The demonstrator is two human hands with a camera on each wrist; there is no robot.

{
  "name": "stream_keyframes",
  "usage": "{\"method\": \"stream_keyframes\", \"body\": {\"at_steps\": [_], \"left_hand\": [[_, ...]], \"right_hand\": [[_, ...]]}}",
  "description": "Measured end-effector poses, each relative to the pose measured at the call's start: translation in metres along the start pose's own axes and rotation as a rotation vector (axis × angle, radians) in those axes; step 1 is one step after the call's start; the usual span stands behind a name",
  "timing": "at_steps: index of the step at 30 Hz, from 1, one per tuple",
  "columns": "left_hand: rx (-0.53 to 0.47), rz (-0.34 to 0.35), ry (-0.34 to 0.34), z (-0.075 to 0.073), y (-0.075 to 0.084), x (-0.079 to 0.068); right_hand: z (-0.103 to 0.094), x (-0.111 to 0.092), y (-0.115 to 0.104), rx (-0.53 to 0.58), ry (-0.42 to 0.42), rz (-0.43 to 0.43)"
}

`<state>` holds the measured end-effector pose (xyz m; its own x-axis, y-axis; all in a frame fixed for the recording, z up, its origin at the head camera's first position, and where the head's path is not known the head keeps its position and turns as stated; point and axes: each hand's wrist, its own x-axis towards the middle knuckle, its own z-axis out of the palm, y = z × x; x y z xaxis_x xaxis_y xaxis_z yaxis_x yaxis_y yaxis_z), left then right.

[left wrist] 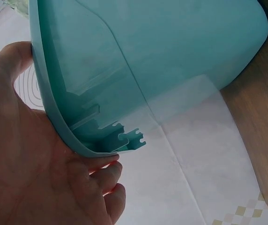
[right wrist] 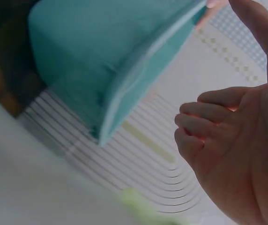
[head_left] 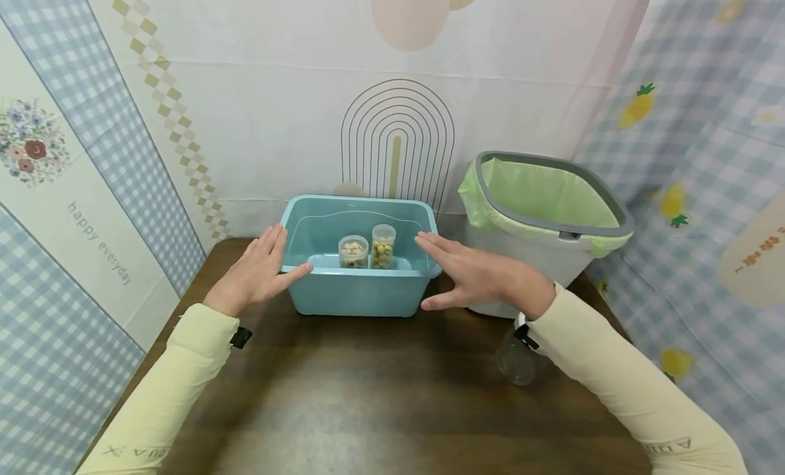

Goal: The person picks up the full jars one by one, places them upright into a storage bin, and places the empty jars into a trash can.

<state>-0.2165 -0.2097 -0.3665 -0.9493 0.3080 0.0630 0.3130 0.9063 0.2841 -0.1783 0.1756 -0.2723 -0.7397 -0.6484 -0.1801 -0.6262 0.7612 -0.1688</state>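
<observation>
A teal plastic basin (head_left: 358,294) stands against the back wall on the dark wooden table. Inside it are two clear tubs: a short one (head_left: 353,255) with pale pieces and a taller one (head_left: 383,247) with yellowish-green pieces. My left hand (head_left: 254,267) lies along the basin's left end with straight fingers and the thumb spread over the front rim. In the left wrist view, its thumb and fingers touch the basin's rim (left wrist: 49,110). Off the basin's right corner, my right hand (head_left: 463,270) is held with straight fingers and spread thumb; the right wrist view shows a gap between them.
At the right stands a pale bin (head_left: 521,247) with a grey rim and a green liner bag. A clear container (head_left: 516,364) sits on the table (head_left: 343,386) below my right wrist, partly hidden by the sleeve. Patterned cloth hangs behind and on both sides.
</observation>
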Motion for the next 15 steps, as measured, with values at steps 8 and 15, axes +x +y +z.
{"method": "stream_keyframes", "body": {"at_steps": [8, 15], "left_hand": [[-0.002, 0.000, -0.028, 0.001, 0.003, 0.003], [0.008, -0.010, -0.051, 0.000, 0.001, -0.002]], "right_hand": [[0.031, -0.015, 0.027, 0.021, 0.101, 0.086], [0.045, -0.032, 0.053, -0.016, 0.137, 0.127]]}}
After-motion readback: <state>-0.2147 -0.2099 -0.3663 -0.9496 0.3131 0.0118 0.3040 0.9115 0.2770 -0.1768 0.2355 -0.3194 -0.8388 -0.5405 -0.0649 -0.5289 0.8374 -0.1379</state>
